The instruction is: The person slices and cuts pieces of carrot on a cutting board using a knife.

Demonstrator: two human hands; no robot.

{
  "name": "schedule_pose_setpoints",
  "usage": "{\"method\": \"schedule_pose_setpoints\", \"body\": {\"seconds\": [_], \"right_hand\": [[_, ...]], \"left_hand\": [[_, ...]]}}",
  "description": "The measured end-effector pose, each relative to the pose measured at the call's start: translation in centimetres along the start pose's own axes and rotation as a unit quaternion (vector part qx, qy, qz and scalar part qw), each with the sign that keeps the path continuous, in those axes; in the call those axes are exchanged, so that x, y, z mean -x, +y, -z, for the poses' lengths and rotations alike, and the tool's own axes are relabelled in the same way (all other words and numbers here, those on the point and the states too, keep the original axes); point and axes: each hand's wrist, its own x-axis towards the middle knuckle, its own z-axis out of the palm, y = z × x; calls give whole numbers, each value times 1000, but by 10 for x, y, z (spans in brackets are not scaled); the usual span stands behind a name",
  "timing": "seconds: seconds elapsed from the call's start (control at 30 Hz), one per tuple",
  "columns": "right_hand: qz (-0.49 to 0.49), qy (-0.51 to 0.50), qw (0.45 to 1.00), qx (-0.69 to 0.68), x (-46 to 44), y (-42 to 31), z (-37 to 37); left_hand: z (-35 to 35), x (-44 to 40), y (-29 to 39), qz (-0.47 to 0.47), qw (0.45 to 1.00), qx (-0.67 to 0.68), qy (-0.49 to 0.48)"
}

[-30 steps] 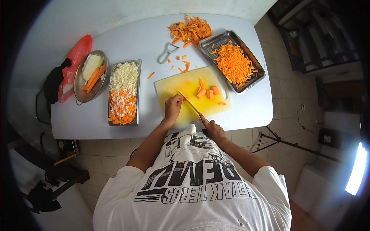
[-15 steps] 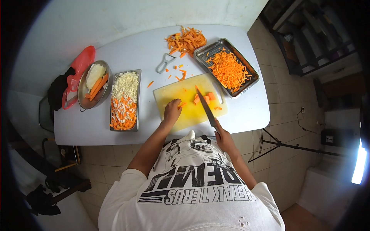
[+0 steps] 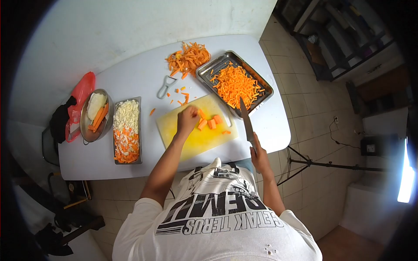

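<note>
My right hand is wrapped round the handle of a kitchen knife. The blade points away from me, its tip over the near edge of the metal tray that holds a heap of carrot sticks. Over the yellow cutting board, my left hand has its fingers closed at a carrot piece, which shows at the fingertips. Several thick carrot chunks lie on the board to the right of that hand. A small carrot scrap rests near the board's right edge.
Beyond the board are a grey peeler, carrot scraps and a pile of peelings. To the left stand a narrow pan of chopped white vegetable and carrot, a metal bowl with whole carrots, and a red bag.
The view has shifted, so the table sits lower and further left. My right hand has moved the knife from the carrot chunks to the tray. My left hand has moved further up the board.
</note>
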Motion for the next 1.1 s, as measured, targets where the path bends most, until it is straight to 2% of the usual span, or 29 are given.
{"method": "schedule_pose_setpoints", "body": {"seconds": [0.03, 0.13, 0.23, 0.27, 0.3, 0.37, 0.47, 0.57, 0.6, 0.63, 0.7, 0.8, 0.9, 0.97, 1.03, 1.1], "right_hand": [[-14, 5, 1000, -13, -7, 6, 8], [-7, -7, 1000, -3, -29, 25, 32], [31, -9, 999, 15, -51, 38, 62], [41, -12, 999, 17, -55, 43, 70], [42, -18, 999, 7, -58, 50, 79], [-24, -60, 998, 15, -64, 62, 93], [26, -29, 999, 16, -66, 80, 96], [22, -57, 998, -3, -68, 92, 92], [21, -68, 997, -20, -68, 83, 94], [70, -48, 996, 10, -69, 91, 89], [18, -80, 996, -19, -68, 86, 90], [27, -65, 997, -25, -68, 90, 83], [14, -79, 996, -35, -70, 84, 88], [-7, -88, 995, -40, -70, 82, 95], [-31, -99, 994, -45, -72, 82, 99], [4, -72, 997, -25, -74, 85, 100]], "left_hand": [[-7, -20, 21, -11, 995, 87, 38], [-15, -64, 73, -50, 987, 135, 66], [-20, -80, 48, -37, 994, 85, 53], [-19, -77, 28, 10, 995, 90, 44], [-12, -66, 20, 21, 994, 68, 77], [6, -35, -15, 92, 995, -1, 28], [14, 18, -55, 83, 990, -105, -38], [10, 44, -56, -23, 976, -201, -81], [5, 47, -54, 8, 982, -176, -68], [1, 48, -52, 30, 975, -204, -80], [-8, 50, -48, 70, 958, -256, -106], [-19, 53, -44, 51, 948, -305, -72], [-27, 35, -33, 98, 969, -212, -79], [-33, 2, 8, 74, 984, -154, -51], [-42, -32, 58, 3, 1000, -5, 18], [-38, -56, 112, -8, 998, 60, -2]]}}
